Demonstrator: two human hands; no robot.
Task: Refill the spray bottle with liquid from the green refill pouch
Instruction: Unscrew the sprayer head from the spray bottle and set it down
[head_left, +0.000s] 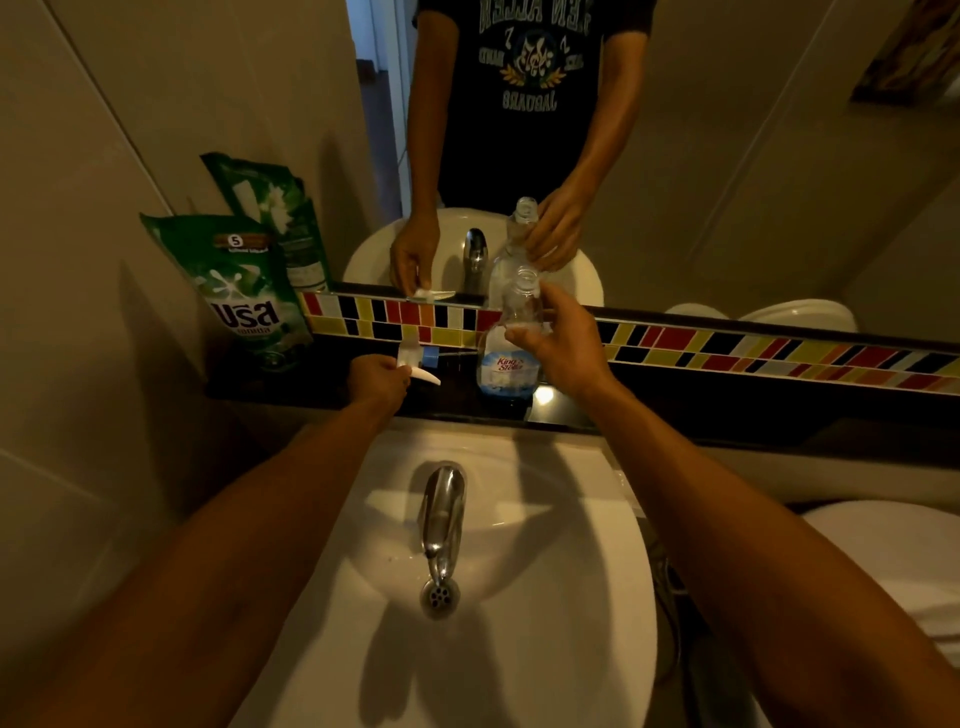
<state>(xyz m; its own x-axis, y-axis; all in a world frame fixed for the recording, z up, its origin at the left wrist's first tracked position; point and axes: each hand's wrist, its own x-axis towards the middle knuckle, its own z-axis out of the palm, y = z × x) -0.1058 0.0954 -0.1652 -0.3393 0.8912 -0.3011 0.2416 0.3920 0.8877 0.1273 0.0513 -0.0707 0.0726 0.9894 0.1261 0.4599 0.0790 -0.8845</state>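
A clear spray bottle with a blue-and-white label stands on the dark ledge behind the sink, its neck uncapped. My right hand grips it around the upper body. My left hand holds the removed spray head, white with a blue part, low over the ledge to the bottle's left. The green refill pouch leans upright against the wall at the ledge's left end, apart from both hands.
A white sink with a chrome tap lies below the dark ledge. A mirror above a strip of coloured tiles reflects a person's torso and hands. A white toilet sits at right.
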